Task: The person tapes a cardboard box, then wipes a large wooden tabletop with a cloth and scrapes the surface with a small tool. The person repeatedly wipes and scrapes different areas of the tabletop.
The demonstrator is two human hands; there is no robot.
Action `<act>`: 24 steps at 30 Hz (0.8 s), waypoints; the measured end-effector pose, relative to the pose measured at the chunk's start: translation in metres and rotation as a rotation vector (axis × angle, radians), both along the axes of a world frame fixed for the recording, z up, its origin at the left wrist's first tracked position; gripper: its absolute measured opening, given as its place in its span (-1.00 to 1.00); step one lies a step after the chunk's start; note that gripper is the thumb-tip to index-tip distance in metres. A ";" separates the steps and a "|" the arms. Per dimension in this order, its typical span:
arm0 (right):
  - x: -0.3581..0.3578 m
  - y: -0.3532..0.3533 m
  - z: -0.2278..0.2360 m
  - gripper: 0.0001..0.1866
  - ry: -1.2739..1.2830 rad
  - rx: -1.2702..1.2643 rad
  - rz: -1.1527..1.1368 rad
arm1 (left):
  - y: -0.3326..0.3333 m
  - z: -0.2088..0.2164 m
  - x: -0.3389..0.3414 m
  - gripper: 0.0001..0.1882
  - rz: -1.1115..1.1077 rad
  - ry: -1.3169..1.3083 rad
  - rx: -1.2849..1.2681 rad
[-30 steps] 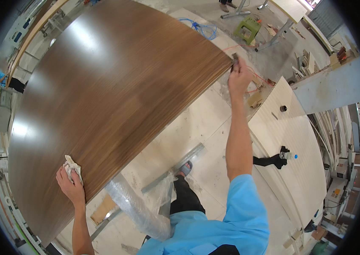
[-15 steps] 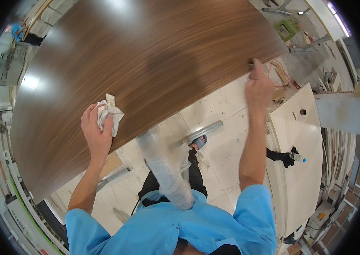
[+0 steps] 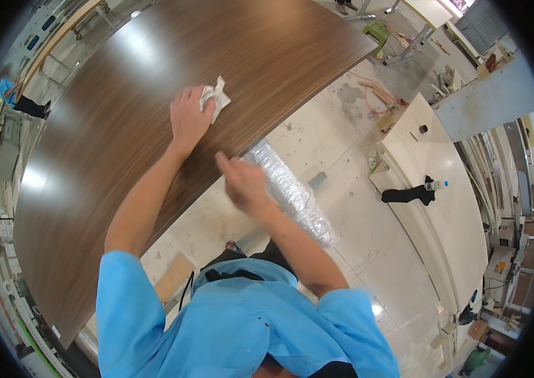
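Note:
A large brown wood-grain panel (image 3: 122, 126) fills the left and middle of the view. On its top my left hand (image 3: 189, 120) is closed round a crumpled white cloth (image 3: 216, 101), pressing it against the surface. My right hand (image 3: 246, 184) is at the panel's near edge, to the right of and nearer than the left. Its fingers are curled, with the foremost one at the wood. It is slightly blurred, and whatever it may grip is hidden. A long bundle in clear plastic wrap (image 3: 292, 195) lies beyond it, partly beneath the panel's edge.
On the right a pale panel stack (image 3: 437, 208) holds a black cloth (image 3: 405, 195), a clear bottle (image 3: 435, 185) and a small dark round piece (image 3: 423, 129). A green stool (image 3: 377, 38) stands far right. Another person in blue (image 3: 8, 92) is at far left.
My left hand has moved farther along the panel with the cloth. My right hand has come from the far right corner back toward the left hand. The view has shifted.

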State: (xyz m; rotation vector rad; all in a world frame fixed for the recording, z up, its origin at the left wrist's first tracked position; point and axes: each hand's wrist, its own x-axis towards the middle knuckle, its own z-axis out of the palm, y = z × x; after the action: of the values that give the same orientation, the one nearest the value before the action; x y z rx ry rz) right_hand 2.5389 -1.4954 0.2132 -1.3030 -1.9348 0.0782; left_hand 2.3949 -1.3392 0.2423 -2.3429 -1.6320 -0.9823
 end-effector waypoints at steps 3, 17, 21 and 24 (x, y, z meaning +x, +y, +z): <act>-0.021 -0.017 -0.002 -0.52 0.061 -0.074 0.155 | 0.048 0.005 -0.015 -0.64 -0.123 0.160 -0.005; 0.133 0.104 0.022 -0.56 -0.181 -0.046 -0.351 | 0.088 -0.006 -0.069 -0.61 0.195 0.164 -0.004; 0.051 0.041 0.020 -0.53 -0.025 -0.046 -0.184 | 0.084 0.002 -0.060 -0.67 0.205 0.131 0.023; -0.010 -0.009 0.021 -0.52 -0.051 -0.158 -0.076 | 0.082 0.004 -0.056 -0.71 0.181 0.070 0.066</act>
State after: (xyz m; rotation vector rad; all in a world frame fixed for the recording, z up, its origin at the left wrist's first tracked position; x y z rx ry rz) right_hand 2.5285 -1.5042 0.2341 -1.4937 -1.9523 0.1640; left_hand 2.3385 -1.2570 0.2463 -2.1192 -1.7209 -0.8933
